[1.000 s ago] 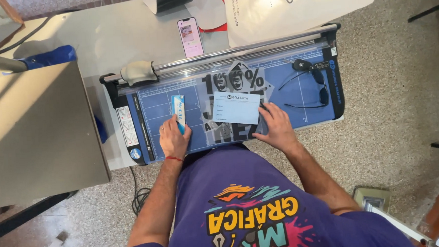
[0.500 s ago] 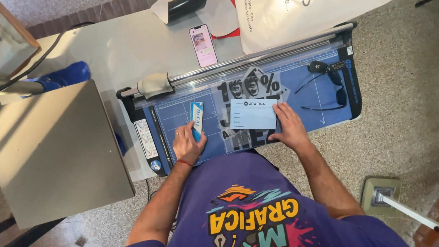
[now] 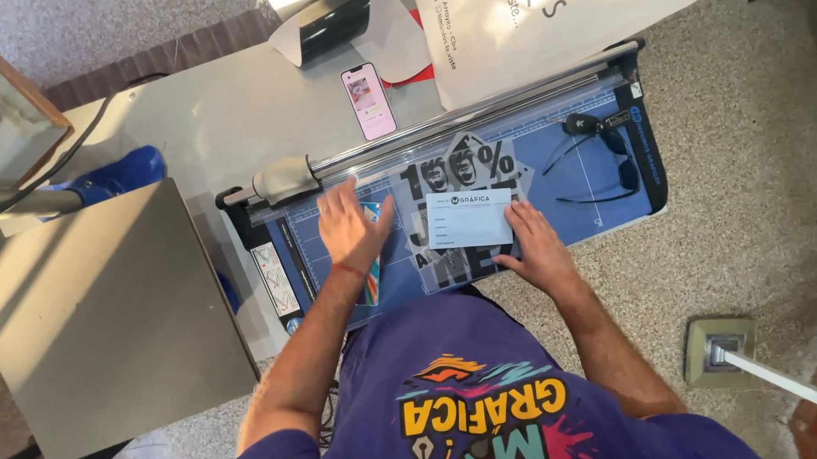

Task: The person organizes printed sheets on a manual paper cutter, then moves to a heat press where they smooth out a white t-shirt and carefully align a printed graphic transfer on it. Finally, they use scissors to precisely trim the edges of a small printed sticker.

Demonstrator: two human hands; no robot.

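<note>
Two hands on trimmer (image 3: pixel 608 170): left hand (image 3: pixel 351 227) flat, fingers apart, on strip (image 3: pixel 373 259); right hand (image 3: pixel 536 247) flat, pinning card (image 3: pixel 468 218). Keep your card square.

A speckled terrazzo floor (image 3: pixel 758 242) lies in warm sunlight. A pale grey counter (image 3: pixel 229 118) stands over it, a grey metal cabinet (image 3: pixel 100 316) off its left edge. A square floor socket (image 3: pixel 721 352) sits at lower right.

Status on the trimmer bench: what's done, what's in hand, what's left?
Done: printed transparent sheet lies flat on the blue paper trimmer, a white card on top. In hand: right hand steadies the card's edge; left hand presses a small blue card down. Left: cutter head is parked at the rail's left end.
</note>
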